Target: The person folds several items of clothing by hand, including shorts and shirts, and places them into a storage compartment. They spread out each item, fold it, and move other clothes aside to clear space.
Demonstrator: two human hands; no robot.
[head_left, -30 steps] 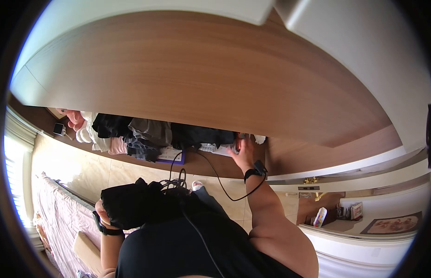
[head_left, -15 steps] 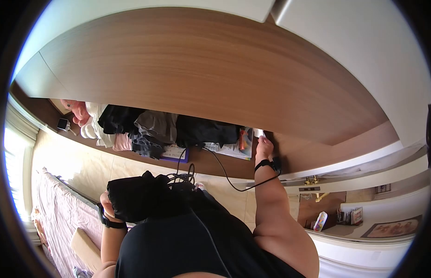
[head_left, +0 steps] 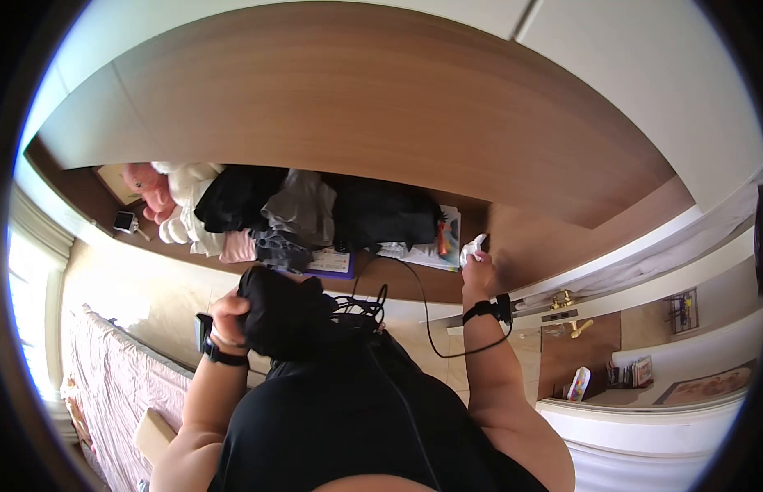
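Note:
My left hand (head_left: 231, 318) is closed on a bunched black cloth item (head_left: 287, 316) held in front of my body. At the right end of the shelf, my right hand (head_left: 478, 272) grips a crumpled white tissue or cloth (head_left: 473, 250). Black cables (head_left: 361, 307) hang beside the black item, and one loops across toward my right wrist. Just left of my right hand lie papers with an orange item (head_left: 443, 238). Folded black clothing (head_left: 385, 215) sits beside them on the shelf.
Along the shelf are grey clothes (head_left: 302, 209), white plush toys (head_left: 189, 184), a pink toy (head_left: 150, 190) and a small white-framed device (head_left: 124, 220). A bed (head_left: 127, 381) stands at the lower left. Door handles (head_left: 562, 300) show at the right.
My right hand has drawn back a little from the shelf, with the white item showing more. My left hand and the black item have risen and moved right, and the view has shifted.

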